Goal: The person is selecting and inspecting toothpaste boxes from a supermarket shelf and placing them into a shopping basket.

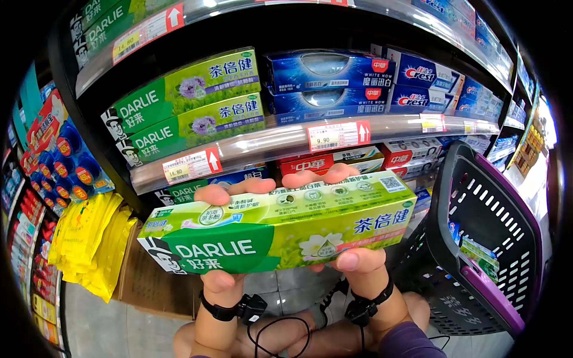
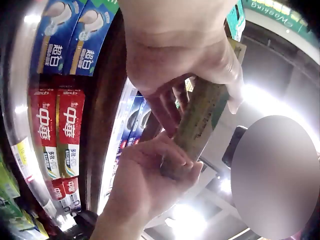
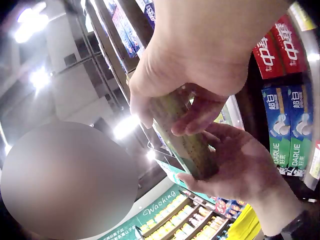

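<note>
A green Darlie toothpaste box (image 1: 286,238) is held level in front of the shelves, its printed front and top face showing in the head view. My left hand (image 1: 222,283) grips its left end, thumb below and fingers over the top edge. At the other end, my right hand (image 1: 364,262) grips it the same way, thumb on the lower front edge. Both wrist views show the box's plain underside (image 2: 202,117) between the two hands. Matching green Darlie boxes (image 1: 185,89) lie stacked on the shelf behind.
Blue toothpaste boxes (image 1: 331,71) and Crest boxes (image 1: 418,74) fill the shelf to the right. A black basket (image 1: 439,286) with a purple handle (image 1: 492,298) stands at right, with several boxes (image 1: 477,253) inside. Yellow bags (image 1: 89,238) hang at left above a cardboard box (image 1: 152,286).
</note>
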`<state>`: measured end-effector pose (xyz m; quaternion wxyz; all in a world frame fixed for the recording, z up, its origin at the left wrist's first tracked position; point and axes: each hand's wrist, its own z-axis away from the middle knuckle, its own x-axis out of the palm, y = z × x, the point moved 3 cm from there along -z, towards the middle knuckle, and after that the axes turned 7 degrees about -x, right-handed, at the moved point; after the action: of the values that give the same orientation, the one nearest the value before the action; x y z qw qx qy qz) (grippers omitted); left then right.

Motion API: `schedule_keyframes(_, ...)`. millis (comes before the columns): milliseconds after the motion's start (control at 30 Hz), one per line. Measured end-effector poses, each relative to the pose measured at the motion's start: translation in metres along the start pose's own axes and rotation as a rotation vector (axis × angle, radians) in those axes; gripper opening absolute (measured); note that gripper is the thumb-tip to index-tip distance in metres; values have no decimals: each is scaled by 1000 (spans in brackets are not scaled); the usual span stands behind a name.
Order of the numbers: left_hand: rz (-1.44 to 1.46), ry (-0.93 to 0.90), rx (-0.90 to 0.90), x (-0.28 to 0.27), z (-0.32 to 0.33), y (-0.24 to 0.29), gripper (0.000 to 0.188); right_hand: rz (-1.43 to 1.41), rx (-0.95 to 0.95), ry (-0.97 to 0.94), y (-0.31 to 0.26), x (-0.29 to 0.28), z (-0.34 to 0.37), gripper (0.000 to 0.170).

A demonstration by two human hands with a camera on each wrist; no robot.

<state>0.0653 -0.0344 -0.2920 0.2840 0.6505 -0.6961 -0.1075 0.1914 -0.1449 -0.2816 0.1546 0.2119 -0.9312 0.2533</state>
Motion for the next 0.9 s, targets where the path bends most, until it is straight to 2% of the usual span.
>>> schedule_keyframes(133, 126, 51, 2, 14, 4, 8, 89, -39, -2, 8, -7, 17, 1, 78)
schedule_keyframes(200, 150, 48, 15, 20, 4, 13, 88, 7, 121, 205, -13, 29, 3, 84)
schedule_keyframes(367, 95, 77, 10, 37, 14, 19, 84, 35, 71, 97, -23, 37, 8, 82)
schedule_keyframes(433, 193, 123, 23, 47, 17, 14, 84, -36, 19, -4, -21, 36, 14, 77)
schedule_keyframes(600, 199, 248, 43, 56, 31, -1, 80, -80, 16, 98, -12, 40, 27, 76)
schedule_keyframes(900, 188, 223, 18, 61, 28, 12, 78, -68, -18, 110, -11, 49, 29, 73)
